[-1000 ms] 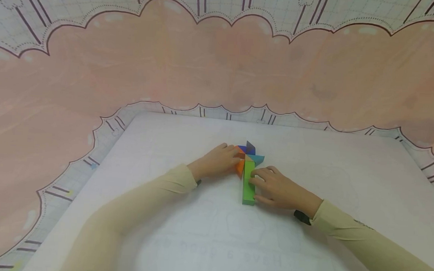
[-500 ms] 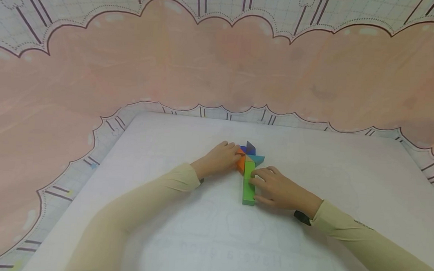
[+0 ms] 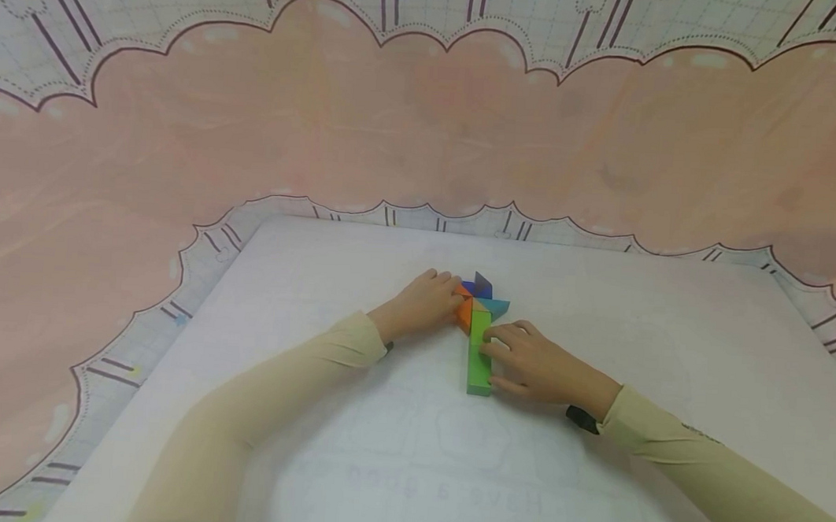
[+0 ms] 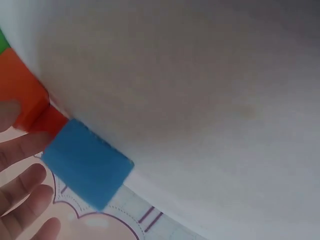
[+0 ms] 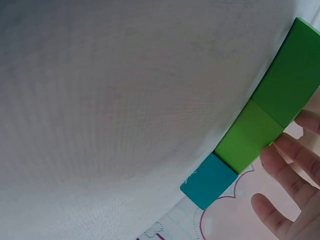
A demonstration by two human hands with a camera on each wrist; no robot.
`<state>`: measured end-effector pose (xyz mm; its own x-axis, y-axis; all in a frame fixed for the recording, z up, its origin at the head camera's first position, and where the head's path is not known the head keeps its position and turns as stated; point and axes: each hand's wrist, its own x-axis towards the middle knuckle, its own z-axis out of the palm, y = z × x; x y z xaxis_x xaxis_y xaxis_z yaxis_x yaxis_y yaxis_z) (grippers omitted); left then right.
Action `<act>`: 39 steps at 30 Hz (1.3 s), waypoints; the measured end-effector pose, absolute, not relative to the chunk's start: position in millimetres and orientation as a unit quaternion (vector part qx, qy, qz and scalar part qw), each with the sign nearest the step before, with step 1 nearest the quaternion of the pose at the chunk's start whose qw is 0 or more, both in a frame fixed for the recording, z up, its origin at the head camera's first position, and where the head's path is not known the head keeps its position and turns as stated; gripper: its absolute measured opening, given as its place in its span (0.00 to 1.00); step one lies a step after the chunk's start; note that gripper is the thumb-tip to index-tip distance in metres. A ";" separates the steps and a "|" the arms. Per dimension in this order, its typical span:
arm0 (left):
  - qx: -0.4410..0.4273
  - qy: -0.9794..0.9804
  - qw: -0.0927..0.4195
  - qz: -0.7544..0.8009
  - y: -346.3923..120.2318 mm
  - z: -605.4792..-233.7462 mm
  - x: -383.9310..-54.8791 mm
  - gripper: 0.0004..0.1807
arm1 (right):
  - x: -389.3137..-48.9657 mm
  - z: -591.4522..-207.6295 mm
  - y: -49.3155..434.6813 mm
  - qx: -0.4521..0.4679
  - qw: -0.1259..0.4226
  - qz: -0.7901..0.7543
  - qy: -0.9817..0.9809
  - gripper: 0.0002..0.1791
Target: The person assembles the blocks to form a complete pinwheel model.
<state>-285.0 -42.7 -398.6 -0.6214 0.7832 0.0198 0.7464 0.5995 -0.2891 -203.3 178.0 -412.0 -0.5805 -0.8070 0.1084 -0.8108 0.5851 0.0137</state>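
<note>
Coloured toy blocks form a pinwheel on a white table top. Orange wedge blocks [image 3: 465, 319] sit on its left, a dark blue block [image 3: 484, 286] at the back, a teal wedge [image 3: 495, 306] on the right. Below runs a green column [image 3: 479, 367]; the right wrist view shows a light green block [image 5: 249, 136] and a darker green block [image 5: 290, 70] end to end. My left hand [image 3: 421, 302] touches the orange blocks, thumb and index finger against orange block [image 4: 20, 85] and red block [image 4: 50, 122]. Fingers of my right hand [image 3: 535, 363] rest along the column's right side.
The white table top [image 3: 351, 462] spreads around the blocks, with faint lettering near its front. A pink, cloud-patterned cloth [image 3: 396, 134] lies beyond the far and left edges. Dark bands [image 3: 582, 419] show at the wrists.
My left hand has shifted slightly right and away from me, bringing the lower orange wedge up against the pinwheel's centre. My right hand and the green column have stayed put.
</note>
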 end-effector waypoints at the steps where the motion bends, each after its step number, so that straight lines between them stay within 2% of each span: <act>1: -0.427 -0.893 0.072 0.122 -44.3 -396.9 -284.8 0.16 | -203.3 -412.0 177.9 0.455 0.052 0.018 -0.889 0.23; 13: -0.387 -0.912 0.068 0.116 -77.7 -396.7 -297.1 0.23 | -202.9 -411.6 177.7 0.458 0.056 0.021 -0.887 0.25; 19: -0.384 -0.915 0.059 0.108 -82.3 -397.4 -295.7 0.20 | -203.3 -412.1 177.8 0.452 0.045 0.018 -0.891 0.24; 27: -0.389 -0.910 0.072 0.124 -78.3 -400.3 -296.9 0.15 | -203.9 -413.2 178.3 0.451 0.051 0.016 -0.891 0.24; 39: -0.398 -0.902 0.080 0.143 -59.9 -405.0 -295.0 0.17 | -204.1 -413.8 178.6 0.463 0.064 0.022 -0.884 0.24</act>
